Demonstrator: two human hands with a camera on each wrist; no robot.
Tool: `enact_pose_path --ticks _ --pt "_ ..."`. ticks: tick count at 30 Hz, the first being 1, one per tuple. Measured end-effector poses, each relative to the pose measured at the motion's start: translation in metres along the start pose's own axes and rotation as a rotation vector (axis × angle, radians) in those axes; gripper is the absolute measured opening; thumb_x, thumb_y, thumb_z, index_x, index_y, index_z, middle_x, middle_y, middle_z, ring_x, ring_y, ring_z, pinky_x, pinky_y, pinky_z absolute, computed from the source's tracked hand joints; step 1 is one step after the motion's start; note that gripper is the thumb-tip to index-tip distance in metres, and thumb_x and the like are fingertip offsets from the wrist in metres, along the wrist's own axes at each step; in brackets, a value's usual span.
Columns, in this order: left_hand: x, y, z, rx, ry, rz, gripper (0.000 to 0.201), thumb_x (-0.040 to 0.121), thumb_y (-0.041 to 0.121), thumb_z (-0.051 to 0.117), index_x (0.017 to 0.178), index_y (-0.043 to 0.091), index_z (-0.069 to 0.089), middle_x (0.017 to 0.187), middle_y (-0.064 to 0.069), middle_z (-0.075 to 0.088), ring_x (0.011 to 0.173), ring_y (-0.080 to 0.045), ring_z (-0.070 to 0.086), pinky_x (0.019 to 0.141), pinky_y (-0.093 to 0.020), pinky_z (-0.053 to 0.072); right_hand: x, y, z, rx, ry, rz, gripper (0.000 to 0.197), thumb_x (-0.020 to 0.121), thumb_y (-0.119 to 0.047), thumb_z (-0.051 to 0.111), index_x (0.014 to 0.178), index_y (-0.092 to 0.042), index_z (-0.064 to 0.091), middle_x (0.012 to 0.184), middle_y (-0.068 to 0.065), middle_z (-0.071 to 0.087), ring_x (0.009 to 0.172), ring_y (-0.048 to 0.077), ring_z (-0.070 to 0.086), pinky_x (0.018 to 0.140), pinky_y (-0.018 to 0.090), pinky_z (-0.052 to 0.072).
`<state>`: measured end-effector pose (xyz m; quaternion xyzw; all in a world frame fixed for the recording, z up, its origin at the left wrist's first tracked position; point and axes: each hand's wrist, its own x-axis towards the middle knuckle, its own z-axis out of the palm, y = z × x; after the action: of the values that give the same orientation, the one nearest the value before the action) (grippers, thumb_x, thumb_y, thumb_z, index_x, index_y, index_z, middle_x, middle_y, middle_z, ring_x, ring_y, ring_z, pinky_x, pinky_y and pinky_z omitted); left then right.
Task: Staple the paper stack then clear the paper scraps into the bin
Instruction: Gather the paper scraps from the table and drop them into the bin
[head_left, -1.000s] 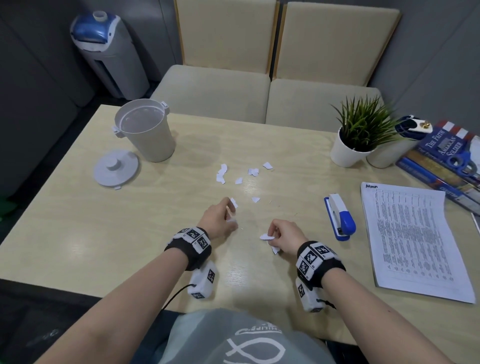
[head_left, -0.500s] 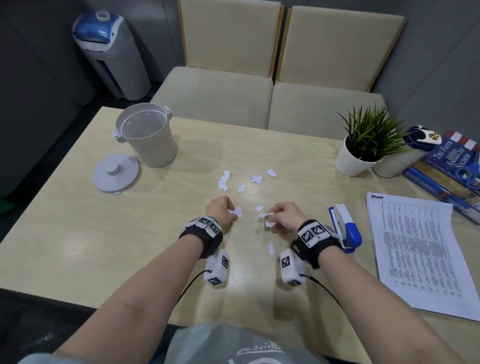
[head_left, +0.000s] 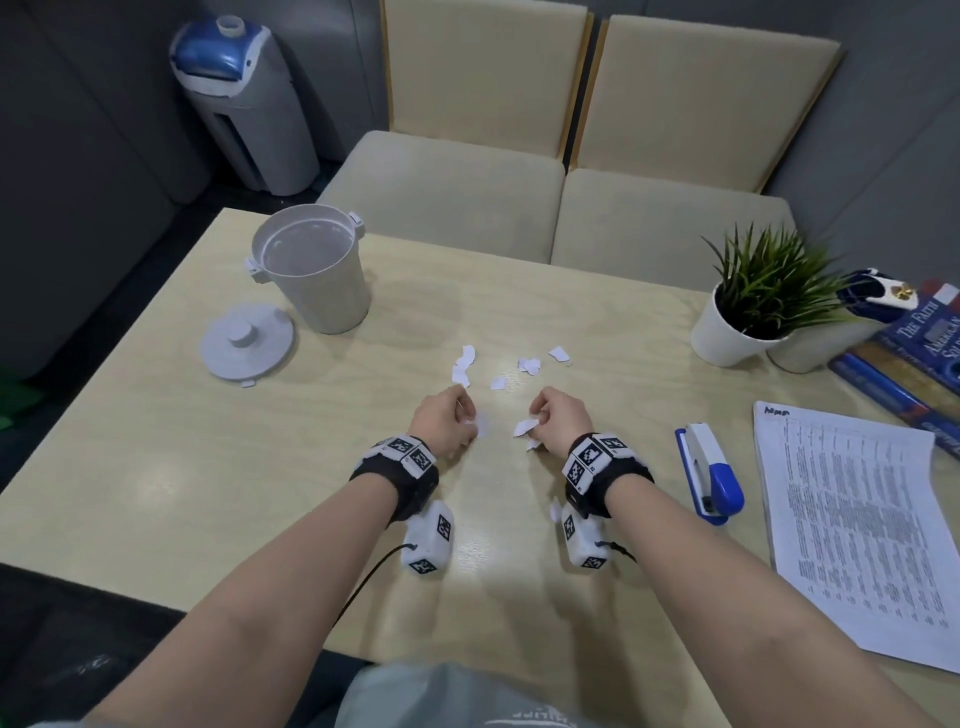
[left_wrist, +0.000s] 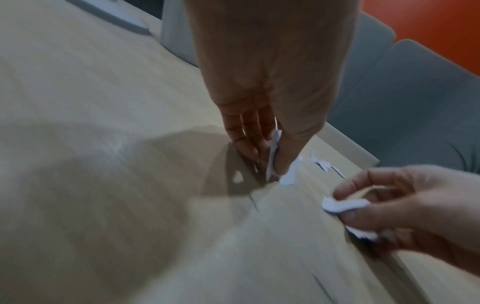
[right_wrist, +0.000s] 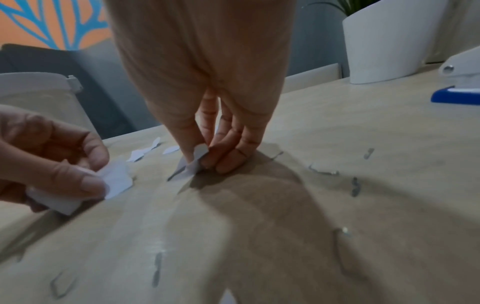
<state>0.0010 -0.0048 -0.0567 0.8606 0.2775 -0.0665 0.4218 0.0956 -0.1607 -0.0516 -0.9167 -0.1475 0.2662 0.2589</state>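
Left hand (head_left: 442, 415) pinches paper scraps (left_wrist: 288, 174), right hand (head_left: 561, 415) pinches others (right_wrist: 193, 162) mid-table; curled fingers hide how many; paper stack (head_left: 857, 525) cut off at right edge.

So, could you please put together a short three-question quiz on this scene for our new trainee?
1. True or false: the bin has its lid on.
2. What does each hand hold?
3. Which lies nearer the paper stack: A) the stapler, B) the bin?

Key
1. False: the lid lies on the table beside the open bin.
2. The left hand and the right hand each pinch paper scraps; more loose scraps lie beyond them.
3. A.
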Motion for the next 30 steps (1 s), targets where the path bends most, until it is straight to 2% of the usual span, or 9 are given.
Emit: enact_pose_path --ticks 3,6,11,15,19,22,24,27,30 --pt "0.012 -0.002 -0.015 -0.009 0.03 -0.002 0.026 0.072 0.004 0.066 0.088 0.017 0.051 0.062 0.009 0.053 0.059 -0.01 0.052 0.053 -0.018 0.037 0.003 -0.003 -0.003 -0.046 -0.033 0.001 0.017 0.076 0.0 0.052 0.082 -0.016 0.056 0.087 0.002 0.056 0.082 0.023 0.055 0.075 0.032 0.05" --pt "0.03 -0.002 -0.028 -0.037 0.043 -0.032 0.031 0.072 0.006 0.068 0.093 0.016 0.049 0.064 0.006 0.052 0.065 -0.02 0.054 0.058 -0.027 0.043 0.009 -0.004 -0.005 -0.085 -0.082 0.029 0.015 0.078 -0.003 0.051 0.08 -0.017 0.056 0.097 0.007 0.063 0.086 0.025 0.06 0.072 0.031 0.05" --pt "0.058 0.005 -0.038 -0.082 0.051 -0.099 0.047 0.07 0.011 0.075 0.109 0.012 0.05 0.077 -0.003 0.055 0.076 -0.025 0.058 0.074 -0.038 0.051 0.018 -0.004 -0.005 -0.117 -0.147 0.061 0.023 0.076 -0.006 0.062 0.065 -0.022 0.05 0.107 0.01 0.066 0.089 0.026 0.065 0.068 0.027 0.047" --pt "0.069 0.009 -0.031 0.014 0.027 -0.148 0.039 0.07 0.011 0.074 0.102 0.012 0.053 0.092 -0.007 0.057 0.081 -0.026 0.058 0.069 -0.033 0.048 0.022 -0.002 -0.009 -0.085 -0.198 0.066 0.022 0.074 -0.008 0.068 0.065 -0.02 0.052 0.104 0.012 0.068 0.088 0.027 0.066 0.072 0.032 0.053" --pt "0.074 0.013 -0.027 0.071 0.001 -0.175 0.022 0.074 0.01 0.072 0.09 0.013 0.056 0.091 -0.005 0.057 0.081 -0.023 0.055 0.068 -0.028 0.042 0.02 0.005 -0.011 -0.028 -0.186 0.078 0.02 0.072 -0.01 0.069 0.062 -0.02 0.054 0.09 0.008 0.067 0.079 0.024 0.06 0.074 0.034 0.053" --pt "0.074 0.014 -0.029 0.111 -0.05 -0.169 0.014 0.074 0.009 0.07 0.076 0.014 0.057 0.086 -0.005 0.059 0.078 -0.023 0.056 0.067 -0.026 0.044 0.018 0.003 -0.012 -0.018 -0.2 0.081 0.019 0.074 -0.009 0.066 0.063 -0.019 0.054 0.088 0.006 0.065 0.078 0.022 0.06 0.068 0.028 0.05" --pt "0.072 0.012 -0.029 0.105 -0.045 -0.164 0.022 0.073 0.009 0.069 0.065 0.018 0.051 0.079 -0.003 0.059 0.076 -0.023 0.057 0.062 -0.024 0.043 0.016 0.004 -0.013 0.041 -0.198 0.111 0.018 0.076 -0.006 0.064 0.065 -0.018 0.056 0.082 0.005 0.064 0.07 0.021 0.061 0.06 0.026 0.05" --pt "0.062 0.005 -0.034 0.059 -0.001 -0.145 0.026 0.072 0.012 0.072 0.062 0.022 0.05 0.065 0.004 0.055 0.073 -0.022 0.057 0.052 -0.023 0.038 0.01 0.01 -0.015 0.242 -0.2 0.187 0.018 0.081 0.003 0.059 0.07 -0.011 0.058 0.072 0.01 0.063 0.053 0.021 0.06 0.053 0.028 0.052" --pt "0.048 0.0 -0.049 0.02 0.001 -0.114 0.023 0.075 0.014 0.073 0.064 0.022 0.053 0.063 0.007 0.052 0.068 -0.018 0.053 0.053 -0.021 0.039 0.001 0.018 -0.019 0.484 -0.216 0.236 0.016 0.083 0.008 0.061 0.073 -0.004 0.057 0.07 0.015 0.06 0.048 0.019 0.062 0.046 0.026 0.053"
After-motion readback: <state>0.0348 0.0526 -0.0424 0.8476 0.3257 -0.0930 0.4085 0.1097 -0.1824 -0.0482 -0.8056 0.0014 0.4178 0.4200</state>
